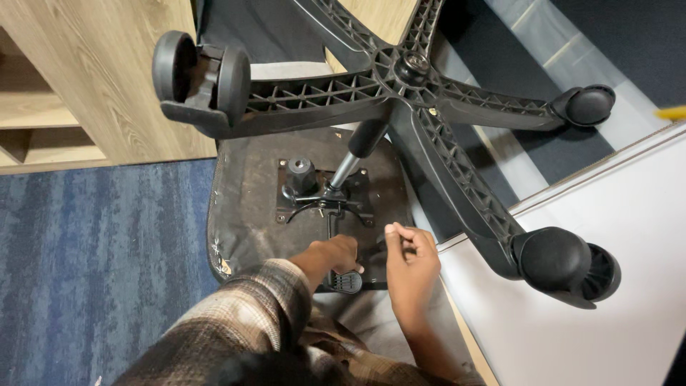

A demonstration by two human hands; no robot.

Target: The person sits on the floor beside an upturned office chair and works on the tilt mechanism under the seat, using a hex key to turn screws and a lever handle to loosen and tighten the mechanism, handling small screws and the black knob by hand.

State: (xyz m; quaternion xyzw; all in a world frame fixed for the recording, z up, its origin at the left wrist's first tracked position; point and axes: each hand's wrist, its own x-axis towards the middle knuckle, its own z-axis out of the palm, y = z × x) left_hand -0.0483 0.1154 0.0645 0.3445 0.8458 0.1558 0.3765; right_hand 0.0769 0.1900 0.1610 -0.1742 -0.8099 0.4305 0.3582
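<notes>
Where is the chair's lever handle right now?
In the head view, the lever handle sits low at centre, under the left hand that grips it, against the upturned seat.

One head-worn view looks steeply down from close above — past a plaid sleeve onto an upturned black plastic five-armed chair base [400, 78], blue carpet [86, 257] along the left edge.

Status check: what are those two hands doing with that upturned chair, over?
Left hand shut on black lever under seat. Right hand beside it, fingers pinched, contents unclear. Wheeled base overhead, nothing blocking.
</notes>
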